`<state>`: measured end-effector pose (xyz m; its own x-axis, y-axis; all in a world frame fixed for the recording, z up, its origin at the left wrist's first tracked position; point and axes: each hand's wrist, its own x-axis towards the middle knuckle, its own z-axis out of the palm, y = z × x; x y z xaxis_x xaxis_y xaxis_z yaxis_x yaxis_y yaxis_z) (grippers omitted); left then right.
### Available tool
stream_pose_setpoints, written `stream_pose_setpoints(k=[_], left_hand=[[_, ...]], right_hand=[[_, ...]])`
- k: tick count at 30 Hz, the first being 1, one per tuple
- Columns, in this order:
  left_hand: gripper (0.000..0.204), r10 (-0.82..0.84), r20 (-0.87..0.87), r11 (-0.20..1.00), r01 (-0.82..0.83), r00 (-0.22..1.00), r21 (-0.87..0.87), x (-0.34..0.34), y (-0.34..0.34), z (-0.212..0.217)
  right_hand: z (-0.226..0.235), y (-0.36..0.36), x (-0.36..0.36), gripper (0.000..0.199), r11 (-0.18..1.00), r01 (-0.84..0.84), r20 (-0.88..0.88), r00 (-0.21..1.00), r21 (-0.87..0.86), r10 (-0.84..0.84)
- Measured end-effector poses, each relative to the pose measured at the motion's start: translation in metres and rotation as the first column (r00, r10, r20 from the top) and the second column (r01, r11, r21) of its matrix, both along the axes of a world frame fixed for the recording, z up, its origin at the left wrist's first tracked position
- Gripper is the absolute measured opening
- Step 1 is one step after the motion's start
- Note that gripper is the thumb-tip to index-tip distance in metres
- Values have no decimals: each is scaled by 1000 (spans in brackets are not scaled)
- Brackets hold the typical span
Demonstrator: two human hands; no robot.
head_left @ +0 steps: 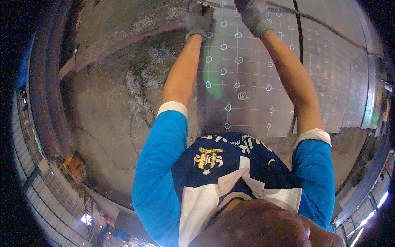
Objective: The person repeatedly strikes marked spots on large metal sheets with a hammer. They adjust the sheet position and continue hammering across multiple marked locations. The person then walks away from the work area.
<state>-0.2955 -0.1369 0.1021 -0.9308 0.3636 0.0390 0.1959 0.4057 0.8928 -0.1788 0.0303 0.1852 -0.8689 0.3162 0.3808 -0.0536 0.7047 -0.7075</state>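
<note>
Ahead of me lies a flat grey metal plate (251, 117), marked with white chalk lines, rings and a written mark. My left hand (199, 20), in a grey work glove, is at the plate's far left edge. Its fingers are bent together near the picture's top, and what they hold, if anything, is too small to make out. My right hand (253, 17), gloved alike, is closed over the plate farther right. The top edge of the picture cuts off part of it, so whatever it grips is hidden. A green paint smear (212, 78) runs down the plate's left side.
A second chalk-marked plate (325, 82) lies to the right past a dark gap. Along a curve on the right runs a cable (329, 28). The dusty floor (111, 99) on the left carries a thin wire. An orange machine (73, 168) stands at the lower left.
</note>
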Motion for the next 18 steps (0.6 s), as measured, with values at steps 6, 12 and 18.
stream_pose_setpoints(k=[6, 12, 18], left_hand=[[45, -47, -353, 978, -28, 934, -204, -22, -12, -33], [37, -171, 44, 984, 173, 984, -45, -14, -14, 32], [23, -193, 29, 979, 191, 981, 64, -31, 37, 20]], right_hand=[[-48, -38, 89, 21, 975, -98, 198, 979, 198, 58], [-63, -75, 208, 26, 940, 330, 670, 718, -91, -187], [-116, -81, 292, 46, 949, 255, 440, 842, 187, -313]])
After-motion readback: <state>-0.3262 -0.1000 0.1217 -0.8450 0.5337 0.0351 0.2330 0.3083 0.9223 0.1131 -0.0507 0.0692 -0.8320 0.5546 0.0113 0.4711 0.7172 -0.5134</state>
